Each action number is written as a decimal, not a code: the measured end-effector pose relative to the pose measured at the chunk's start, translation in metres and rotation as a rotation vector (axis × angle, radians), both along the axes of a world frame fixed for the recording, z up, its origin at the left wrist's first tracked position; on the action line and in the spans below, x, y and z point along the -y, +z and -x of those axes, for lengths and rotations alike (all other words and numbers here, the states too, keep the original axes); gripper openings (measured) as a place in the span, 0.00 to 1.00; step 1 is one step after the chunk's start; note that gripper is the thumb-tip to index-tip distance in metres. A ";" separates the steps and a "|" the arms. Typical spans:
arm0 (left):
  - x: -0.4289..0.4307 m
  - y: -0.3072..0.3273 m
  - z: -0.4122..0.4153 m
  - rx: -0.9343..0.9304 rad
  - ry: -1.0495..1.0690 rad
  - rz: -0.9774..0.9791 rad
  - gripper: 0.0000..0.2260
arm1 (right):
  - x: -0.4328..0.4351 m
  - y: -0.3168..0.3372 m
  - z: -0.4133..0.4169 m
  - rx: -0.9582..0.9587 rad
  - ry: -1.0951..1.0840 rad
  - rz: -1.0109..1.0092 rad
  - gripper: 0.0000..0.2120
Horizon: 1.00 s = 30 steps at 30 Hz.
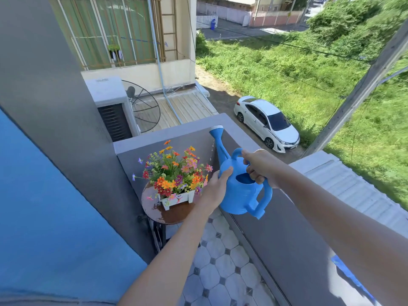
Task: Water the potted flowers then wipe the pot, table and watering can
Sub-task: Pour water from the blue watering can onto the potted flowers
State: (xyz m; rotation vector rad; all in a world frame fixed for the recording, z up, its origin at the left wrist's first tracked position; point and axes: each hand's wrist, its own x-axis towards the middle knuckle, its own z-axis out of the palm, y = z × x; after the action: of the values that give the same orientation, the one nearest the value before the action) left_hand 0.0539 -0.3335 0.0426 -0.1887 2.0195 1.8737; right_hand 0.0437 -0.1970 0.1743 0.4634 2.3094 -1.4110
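I hold a blue watering can (239,195) in the air to the right of the flowers. My right hand (259,166) grips its top handle, and my left hand (215,188) presses against its left side. The spout head (216,129) points up and away, and a few drops fall below it. Colourful flowers (174,171) fill a small white pot (176,198). The pot stands on a round brown table (152,208) whose top looks wet.
A grey balcony wall (287,239) runs along the right, with its ledge behind the table. A blue wall (55,217) and grey pillar close the left. Pale octagonal tiles (220,272) cover the floor. Far below are a white car and grass.
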 end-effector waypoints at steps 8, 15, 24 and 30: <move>-0.063 0.032 0.018 -0.119 -0.165 0.122 0.21 | -0.053 -0.028 -0.015 -0.041 -0.452 0.198 0.17; -0.164 0.025 0.035 -0.195 -0.395 0.198 0.23 | -0.139 -0.050 -0.030 -0.138 -0.689 0.454 0.17; -0.270 -0.008 0.047 -0.233 -0.660 0.181 0.17 | -0.231 -0.086 -0.032 -0.230 -1.035 0.550 0.16; -0.308 -0.038 0.056 -0.187 -0.715 0.199 0.18 | -0.261 -0.115 -0.026 -0.189 -1.143 0.606 0.17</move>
State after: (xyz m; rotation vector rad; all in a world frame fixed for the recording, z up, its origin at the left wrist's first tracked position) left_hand -0.0017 -0.0256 0.0049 0.6016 2.0125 1.2750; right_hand 0.0701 0.0640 0.0588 1.6224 1.5254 -2.5932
